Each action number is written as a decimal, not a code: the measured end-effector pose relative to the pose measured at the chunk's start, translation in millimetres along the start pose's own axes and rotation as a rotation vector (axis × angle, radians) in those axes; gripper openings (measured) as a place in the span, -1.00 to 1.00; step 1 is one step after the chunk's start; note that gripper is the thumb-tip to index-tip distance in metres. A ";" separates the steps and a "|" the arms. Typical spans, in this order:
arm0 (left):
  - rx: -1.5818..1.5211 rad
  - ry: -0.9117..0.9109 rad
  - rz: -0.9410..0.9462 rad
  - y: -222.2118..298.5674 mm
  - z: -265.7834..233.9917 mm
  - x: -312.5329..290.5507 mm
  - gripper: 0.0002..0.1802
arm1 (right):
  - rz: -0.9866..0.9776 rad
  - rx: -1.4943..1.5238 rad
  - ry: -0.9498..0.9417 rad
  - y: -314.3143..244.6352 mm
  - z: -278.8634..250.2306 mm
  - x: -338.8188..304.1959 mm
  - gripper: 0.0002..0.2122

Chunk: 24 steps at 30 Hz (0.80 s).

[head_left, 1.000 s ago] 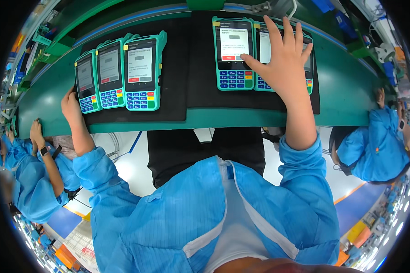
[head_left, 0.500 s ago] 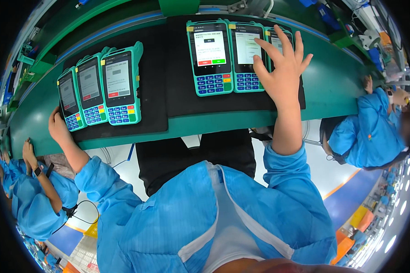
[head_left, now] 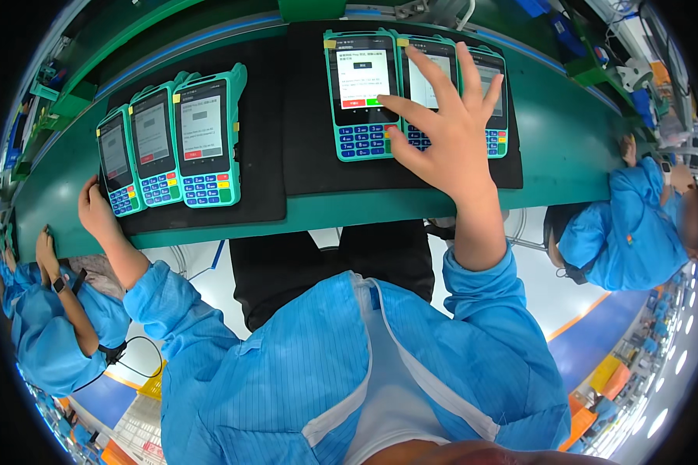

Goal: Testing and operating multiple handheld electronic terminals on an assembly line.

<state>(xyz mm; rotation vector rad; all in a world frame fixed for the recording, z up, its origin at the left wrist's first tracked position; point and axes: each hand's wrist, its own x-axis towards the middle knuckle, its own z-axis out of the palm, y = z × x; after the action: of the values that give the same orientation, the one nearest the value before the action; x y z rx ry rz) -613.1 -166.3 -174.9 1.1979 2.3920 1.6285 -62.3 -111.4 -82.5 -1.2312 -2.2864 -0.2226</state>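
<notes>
My right hand [head_left: 444, 147] hovers over the right-hand group of green card payment terminals, fingers spread and holding nothing. Its index fingertip is at the green on-screen button of the leftmost terminal there [head_left: 362, 74]; whether it touches the glass I cannot tell. Behind the fingers, the middle terminal [head_left: 434, 58] is partly covered, and the third terminal [head_left: 498, 101] shows beside the wrist. In the left group, three similar terminals, an outer one [head_left: 115, 159], a middle one [head_left: 153, 139] and an inner one [head_left: 202, 132], show dimmed screens. My left hand [head_left: 97, 209] rests loosely beside the outer one, fingers extended.
Black mats [head_left: 264, 155] lie under the terminals on a green workbench [head_left: 349, 208]. A person in blue [head_left: 620, 221] sits at the right, another [head_left: 66, 333] at the left. Rails and a green block [head_left: 310, 9] line the bench's back edge.
My right hand has moved left and slightly down, from the middle terminal to the leftmost one of the right group, uncovering the third. My left hand stays beside the outer terminal.
</notes>
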 end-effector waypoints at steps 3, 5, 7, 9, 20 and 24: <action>-0.005 0.001 -0.004 -0.7 0.2 -1.5 -0.72 | 0.001 0.013 -0.028 1.5 4.0 -2.5 -0.74; -0.013 0.005 -0.007 5.1 1.4 -3.8 -0.72 | 0.001 0.015 -0.030 1.2 5.0 -3.3 -0.74; 0.011 0.012 -0.012 11.0 1.7 -5.3 -0.72 | 0.001 0.017 -0.033 1.8 4.9 -3.8 -0.74; 0.000 0.015 -0.014 4.1 -1.5 -3.5 -0.72 | 0.008 0.019 -0.008 2.4 4.0 -3.2 -0.71; 0.029 0.011 -0.002 -2.5 -1.0 -0.1 -0.72 | 0.055 -0.100 0.034 -3.3 12.0 16.0 -0.66; 0.026 0.011 -0.007 3.8 -0.2 -2.0 -0.72 | 0.077 -0.113 0.032 -2.2 17.5 17.5 -0.66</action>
<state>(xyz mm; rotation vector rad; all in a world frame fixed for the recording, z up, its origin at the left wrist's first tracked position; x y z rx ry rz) -609.5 -167.0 -172.5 1.1861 2.4292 1.6111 -78.4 -93.3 -87.9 -1.3593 -2.2208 -0.3448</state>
